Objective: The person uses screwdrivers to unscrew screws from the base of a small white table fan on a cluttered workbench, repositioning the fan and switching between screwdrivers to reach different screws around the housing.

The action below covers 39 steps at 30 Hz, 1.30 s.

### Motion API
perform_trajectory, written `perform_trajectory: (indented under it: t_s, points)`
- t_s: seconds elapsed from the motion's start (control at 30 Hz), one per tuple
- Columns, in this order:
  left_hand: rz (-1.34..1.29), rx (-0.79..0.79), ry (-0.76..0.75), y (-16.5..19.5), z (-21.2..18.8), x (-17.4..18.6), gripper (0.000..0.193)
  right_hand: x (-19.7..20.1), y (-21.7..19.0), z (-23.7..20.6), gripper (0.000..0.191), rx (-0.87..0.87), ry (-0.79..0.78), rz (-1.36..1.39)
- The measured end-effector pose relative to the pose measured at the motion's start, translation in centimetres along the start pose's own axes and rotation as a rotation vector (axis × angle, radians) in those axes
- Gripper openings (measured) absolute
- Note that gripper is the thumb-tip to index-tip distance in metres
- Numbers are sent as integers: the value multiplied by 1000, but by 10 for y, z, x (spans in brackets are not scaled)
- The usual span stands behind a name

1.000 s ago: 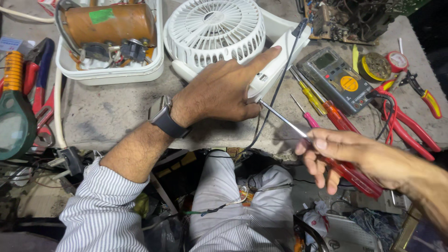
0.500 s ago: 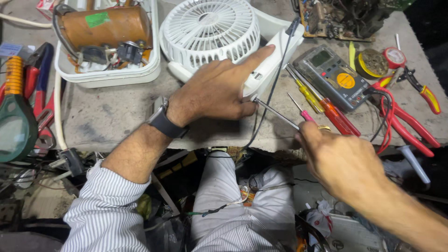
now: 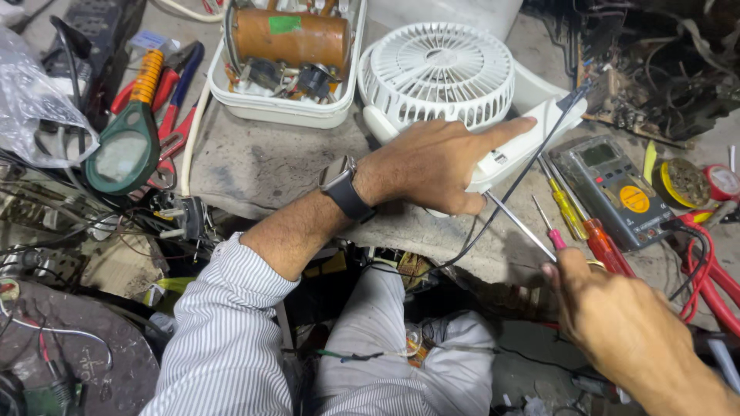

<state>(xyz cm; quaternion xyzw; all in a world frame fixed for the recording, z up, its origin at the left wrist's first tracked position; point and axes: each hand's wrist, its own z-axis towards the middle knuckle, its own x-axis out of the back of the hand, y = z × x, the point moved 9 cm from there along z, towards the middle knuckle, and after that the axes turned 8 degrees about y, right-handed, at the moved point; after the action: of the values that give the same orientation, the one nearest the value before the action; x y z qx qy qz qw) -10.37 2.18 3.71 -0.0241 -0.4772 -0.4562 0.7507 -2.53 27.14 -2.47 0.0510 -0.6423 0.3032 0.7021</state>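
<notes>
**A:** Head view, looking down at a cluttered bench [image 3: 254, 166]. What are the hands doing?

**B:** The left hand [image 3: 432, 162] lies palm down on the white base of a small fan [image 3: 439, 73], fingers spread, forefinger stretched along the base toward its right end. It presses on the base and grasps nothing. A dark watch [image 3: 343, 187] sits on that wrist, above a striped sleeve [image 3: 223, 331].

**A:** And the right hand?

**B:** The right hand [image 3: 617, 323] is at the lower right, its back to the camera, fingers curled. A thin metal shaft [image 3: 518, 223] runs from its fingertips up and left to the fan's base, just below the left hand (how the fingers close round the tool is hidden, so I cannot tell the grip).

**A:** Where is the fan?

**B:** At the top centre of the bench, round grille facing up, base pointing right. A black wire [image 3: 532, 162] crosses the base.

**A:** What lies around it?

**B:** Left of the fan, a white tray [image 3: 281, 112] holding a brown cylinder [image 3: 289, 38]. Far left, a green magnifier [image 3: 123, 150] with an orange handle, beside red and blue pliers [image 3: 173, 100]. Right of the fan, a grey meter [image 3: 613, 189] with a yellow dial, and screwdrivers [image 3: 574, 219] between it and the fan.
</notes>
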Motion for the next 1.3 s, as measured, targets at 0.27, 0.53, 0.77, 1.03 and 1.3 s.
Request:
perform_trajectory:
  t_s: [0.27, 0.53, 0.77, 1.03, 1.3]
  points:
    - [-27, -58, 70, -1, -5, 2, 102, 1, -20, 24, 27, -236, -174, 512]
    - [-23, 28, -1, -11, -6, -7, 102, -41, 49, 8, 24, -363, -211, 798]
    - [-51, -52, 79, -10, -4, -2, 100, -13, 130, -90, 22, -97, 677, 29]
    - [87, 79, 9, -3, -5, -1, 101, -59, 66, -110, 41, -294, 206, 177]
    - [72, 120, 70, 2, -8, -2, 96, -91, -5, -107, 45, -415, -84, 409]
